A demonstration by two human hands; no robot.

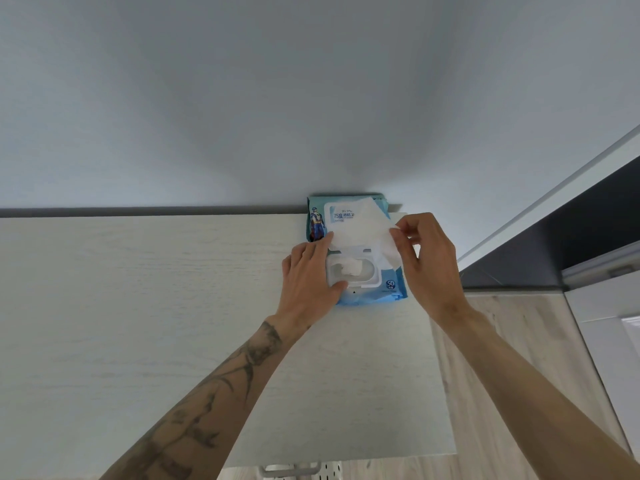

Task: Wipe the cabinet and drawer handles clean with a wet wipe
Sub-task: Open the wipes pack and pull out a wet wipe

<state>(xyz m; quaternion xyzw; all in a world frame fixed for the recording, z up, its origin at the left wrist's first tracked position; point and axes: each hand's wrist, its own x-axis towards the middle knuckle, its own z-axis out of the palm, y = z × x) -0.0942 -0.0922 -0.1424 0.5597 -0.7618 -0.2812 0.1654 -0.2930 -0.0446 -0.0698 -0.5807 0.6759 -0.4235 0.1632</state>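
A blue pack of wet wipes lies on a pale wood-grain cabinet top against the wall, its white flip lid open. A white wet wipe is spread above the pack. My right hand pinches the wipe's right edge between thumb and fingers. My left hand rests on the pack beside the opening, with its fingertips at the wipe's lower left corner. Another wipe bunches in the opening. A metal handle shows at the bottom edge under the cabinet top.
A grey-white wall rises behind the cabinet. To the right are a wood-look floor, a dark panel and white cabinet fronts. The cabinet top's right edge runs near my right forearm.
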